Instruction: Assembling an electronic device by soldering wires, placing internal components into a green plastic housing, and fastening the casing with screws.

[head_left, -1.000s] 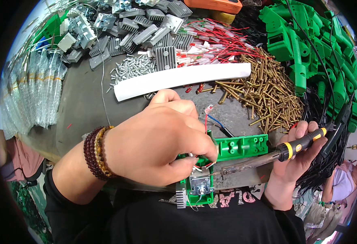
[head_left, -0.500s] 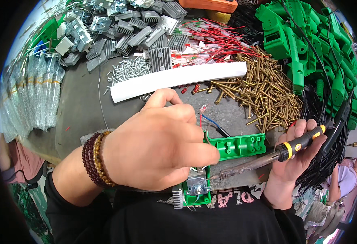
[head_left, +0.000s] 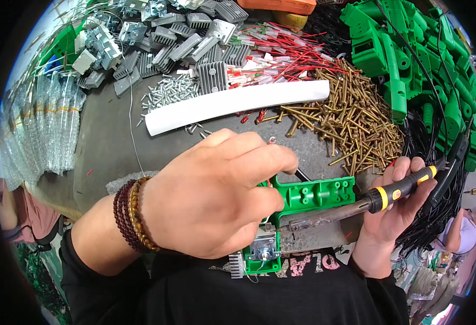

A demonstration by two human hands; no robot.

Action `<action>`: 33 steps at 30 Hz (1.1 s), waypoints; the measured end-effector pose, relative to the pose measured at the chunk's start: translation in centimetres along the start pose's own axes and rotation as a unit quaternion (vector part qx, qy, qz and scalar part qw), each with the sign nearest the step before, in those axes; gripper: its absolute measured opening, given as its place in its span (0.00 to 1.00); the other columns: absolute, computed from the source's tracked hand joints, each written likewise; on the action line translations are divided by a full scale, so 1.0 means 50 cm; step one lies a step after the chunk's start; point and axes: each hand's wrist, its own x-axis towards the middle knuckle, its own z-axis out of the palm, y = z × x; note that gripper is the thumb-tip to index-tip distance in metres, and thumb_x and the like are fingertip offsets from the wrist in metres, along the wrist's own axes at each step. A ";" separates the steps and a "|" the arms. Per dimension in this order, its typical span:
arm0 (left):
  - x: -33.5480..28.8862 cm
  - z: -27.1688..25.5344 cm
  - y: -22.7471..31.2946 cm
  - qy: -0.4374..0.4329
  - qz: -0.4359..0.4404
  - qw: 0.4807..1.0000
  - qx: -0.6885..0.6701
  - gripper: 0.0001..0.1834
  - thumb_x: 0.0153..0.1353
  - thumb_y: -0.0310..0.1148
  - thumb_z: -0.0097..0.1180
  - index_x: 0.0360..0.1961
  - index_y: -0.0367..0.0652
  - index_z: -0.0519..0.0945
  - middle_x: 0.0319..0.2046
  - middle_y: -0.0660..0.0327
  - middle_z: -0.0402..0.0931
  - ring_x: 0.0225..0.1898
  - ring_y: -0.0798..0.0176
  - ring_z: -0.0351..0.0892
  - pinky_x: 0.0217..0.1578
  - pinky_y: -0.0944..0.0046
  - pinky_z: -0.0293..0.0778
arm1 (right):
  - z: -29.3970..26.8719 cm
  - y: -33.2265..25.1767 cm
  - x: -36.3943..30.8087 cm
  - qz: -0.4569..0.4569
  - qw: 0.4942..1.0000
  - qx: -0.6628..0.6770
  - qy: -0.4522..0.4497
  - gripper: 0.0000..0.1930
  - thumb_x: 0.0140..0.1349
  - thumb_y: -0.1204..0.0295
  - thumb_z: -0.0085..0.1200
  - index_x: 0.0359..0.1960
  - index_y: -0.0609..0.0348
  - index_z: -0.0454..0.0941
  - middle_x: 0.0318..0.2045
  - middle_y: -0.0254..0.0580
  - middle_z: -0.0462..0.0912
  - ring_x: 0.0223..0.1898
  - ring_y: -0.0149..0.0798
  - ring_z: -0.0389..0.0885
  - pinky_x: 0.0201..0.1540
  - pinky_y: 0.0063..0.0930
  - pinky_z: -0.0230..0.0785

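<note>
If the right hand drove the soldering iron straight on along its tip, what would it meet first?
Probably the open green housing, at its wall beside the silver metal part; whether the iron touches it is unclear.

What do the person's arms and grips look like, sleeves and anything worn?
The left grip and right grip are ungloved. The left sleeve and right sleeve are black, ending short of them. Dark red-brown and amber beaded bracelets circle the left wrist.

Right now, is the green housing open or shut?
Open: the green housing shows its inner round posts, and the silver metal part in its near end shows without a cover.
</note>
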 end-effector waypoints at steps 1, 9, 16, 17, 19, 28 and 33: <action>0.000 0.001 -0.001 0.000 0.001 1.000 0.000 0.17 0.42 0.27 0.61 0.37 0.46 0.85 0.49 0.54 0.75 0.40 0.51 0.75 0.43 0.53 0.68 | 0.000 0.000 0.000 -0.001 1.000 0.000 0.001 0.19 0.75 0.50 0.47 0.42 0.54 0.62 0.35 0.43 0.75 0.20 0.26 0.72 0.23 0.18 0.70; -0.003 -0.001 -0.015 -0.003 -0.003 0.999 -0.047 0.19 0.46 0.25 0.58 0.42 0.46 0.84 0.52 0.52 0.75 0.40 0.48 0.75 0.45 0.51 0.68 | 0.002 0.009 0.000 0.016 0.997 -0.073 -0.014 0.19 0.75 0.50 0.48 0.43 0.53 0.63 0.35 0.40 0.74 0.20 0.24 0.67 0.22 0.17 0.65; -0.016 -0.023 0.011 0.084 0.002 0.995 -0.059 0.18 0.44 0.25 0.61 0.41 0.46 0.85 0.46 0.53 0.77 0.39 0.52 0.75 0.38 0.55 0.69 | 0.007 0.007 0.001 0.026 0.995 -0.081 -0.043 0.18 0.77 0.52 0.46 0.45 0.53 0.63 0.36 0.38 0.72 0.21 0.22 0.67 0.25 0.16 0.65; -0.025 -0.054 0.018 0.082 -0.011 0.997 -0.011 0.16 0.43 0.25 0.62 0.38 0.46 0.85 0.42 0.56 0.77 0.39 0.53 0.75 0.37 0.56 0.70 | 0.006 0.006 0.000 0.025 0.995 -0.083 -0.039 0.18 0.77 0.52 0.46 0.45 0.53 0.63 0.36 0.38 0.72 0.21 0.22 0.67 0.25 0.16 0.65; -0.035 -0.095 0.046 0.078 -0.092 0.991 0.054 0.11 0.41 0.27 0.66 0.30 0.46 0.84 0.33 0.62 0.76 0.38 0.54 0.76 0.38 0.55 0.70 | 0.004 0.006 0.000 0.027 0.995 -0.091 -0.022 0.18 0.76 0.52 0.46 0.46 0.53 0.63 0.36 0.37 0.72 0.21 0.22 0.66 0.26 0.16 0.65; -0.151 -0.070 0.050 0.012 -0.103 0.982 0.159 0.16 0.36 0.35 0.70 0.30 0.46 0.85 0.30 0.64 0.78 0.35 0.55 0.77 0.40 0.52 0.71 | 0.009 0.009 0.003 0.027 0.994 -0.099 0.032 0.23 0.72 0.45 0.50 0.46 0.51 0.64 0.34 0.40 0.75 0.17 0.25 0.65 0.20 0.17 0.62; -0.143 -0.095 0.051 0.104 -0.122 0.987 0.023 0.15 0.34 0.32 0.70 0.29 0.44 0.87 0.25 0.64 0.78 0.26 0.57 0.78 0.30 0.57 0.71 | 0.009 0.011 -0.002 0.027 0.994 -0.099 0.036 0.23 0.72 0.45 0.51 0.46 0.51 0.64 0.33 0.40 0.75 0.17 0.25 0.66 0.20 0.17 0.62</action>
